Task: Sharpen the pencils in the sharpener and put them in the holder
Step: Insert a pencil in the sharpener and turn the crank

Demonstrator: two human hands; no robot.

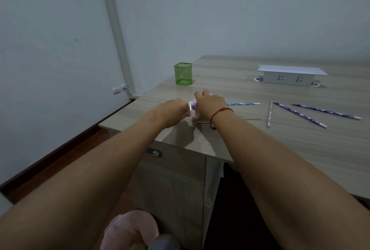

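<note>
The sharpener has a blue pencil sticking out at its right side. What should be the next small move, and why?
Probably turn the crank with the left hand while the right hand steadies the sharpener. The blue pencil seems inserted, the left hand grips the sharpener's left end, and no pencil stands in the green holder.

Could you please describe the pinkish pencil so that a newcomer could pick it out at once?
Start at the wooden desk and find the white socket box at its far side. Nearer than the box lie loose pencils; the pinkish pencil sits between a light blue pencil and two dark purple pencils. It alone is pale pink and points almost straight away from the viewer.
</note>
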